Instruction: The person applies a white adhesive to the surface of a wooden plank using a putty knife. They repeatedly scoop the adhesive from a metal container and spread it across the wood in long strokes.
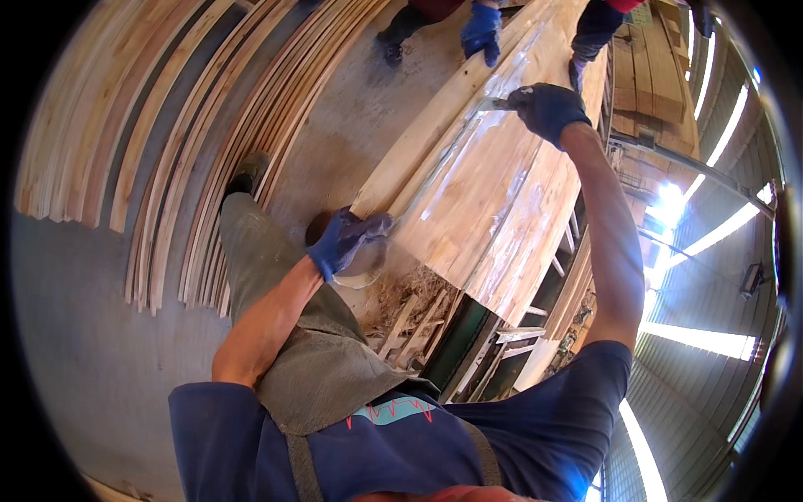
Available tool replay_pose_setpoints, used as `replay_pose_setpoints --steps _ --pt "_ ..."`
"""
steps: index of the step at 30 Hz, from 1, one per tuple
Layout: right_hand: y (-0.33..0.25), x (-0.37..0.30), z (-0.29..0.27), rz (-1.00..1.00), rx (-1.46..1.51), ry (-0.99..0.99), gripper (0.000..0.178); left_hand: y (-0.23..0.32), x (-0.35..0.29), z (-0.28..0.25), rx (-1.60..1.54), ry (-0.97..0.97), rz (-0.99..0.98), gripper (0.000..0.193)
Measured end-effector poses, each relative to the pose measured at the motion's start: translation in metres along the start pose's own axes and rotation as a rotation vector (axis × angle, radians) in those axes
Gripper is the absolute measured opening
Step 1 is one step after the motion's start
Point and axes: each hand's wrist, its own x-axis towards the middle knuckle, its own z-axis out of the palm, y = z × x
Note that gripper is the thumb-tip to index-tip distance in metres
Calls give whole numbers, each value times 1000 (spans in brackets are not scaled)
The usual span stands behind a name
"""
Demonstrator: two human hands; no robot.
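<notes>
Grey workshop floor (pixel 92 293), stacked with long pale wooden strips (pixel 96 125). Right hand (pixel 548 111) in dark blue glove: closed on a small greyish flat-ended tool (pixel 497 105), angled low, seemingly so its edge meets the glossy whitish coating (pixel 507 80) on the pale wooden boards (pixel 468 184) beneath. Left hand (pixel 341 240) in blue glove: at the boards' near end, perhaps bracing; grip cannot be told. Farther off: a co-worker's blue-gloved hand (pixel 482 32) at the boards' left edge.

A head-worn camera (a wide fisheye) looks down from close above the shirt (pixel 393 452).
</notes>
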Motion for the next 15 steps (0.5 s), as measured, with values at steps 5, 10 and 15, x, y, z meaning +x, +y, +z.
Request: replay_pose_setpoints --steps 5,10,15 --pt "16 22 11 55 15 -6 22 4 0 9 -37 72 -19 35" --pt "35 32 13 -23 67 21 23 1 -1 4 -102 31 -61 40" --pt "13 18 9 43 -21 -57 23 1 -2 2 -127 18 -113 41"
